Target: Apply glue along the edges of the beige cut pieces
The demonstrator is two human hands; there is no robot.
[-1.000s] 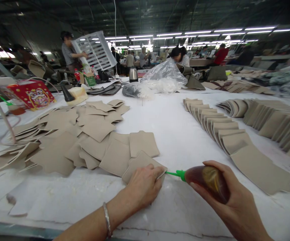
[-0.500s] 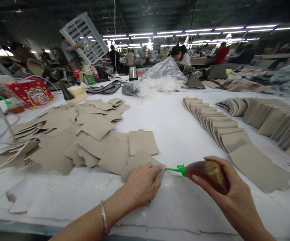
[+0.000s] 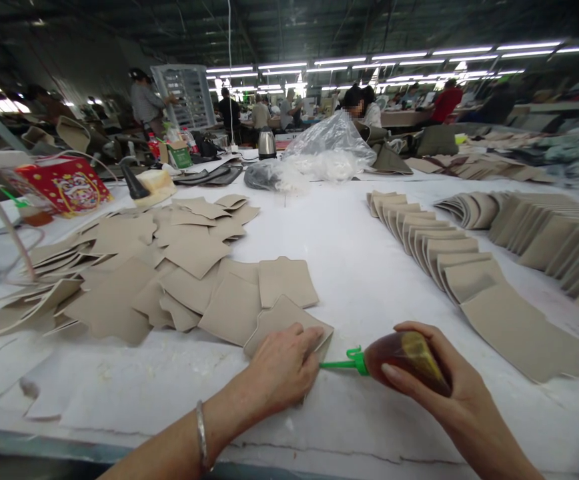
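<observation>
the green nozzle [image 3: 340, 365] has dropped lower along the beige piece [image 3: 283, 312]; the right hand [image 3: 452, 380] curls around the brown bottle [image 3: 387, 355], the left hand [image 3: 283, 360], fingers bent, grips the piece.

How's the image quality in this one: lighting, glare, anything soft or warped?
Head view: ceiling light tubes blow out against a dark roof; the clear plastic bag catches glare. The left hand, right hand and held squeeze bottle look fairly sharp; distant workers are soft. Wide-angle stretching shows toward the edges.
</observation>
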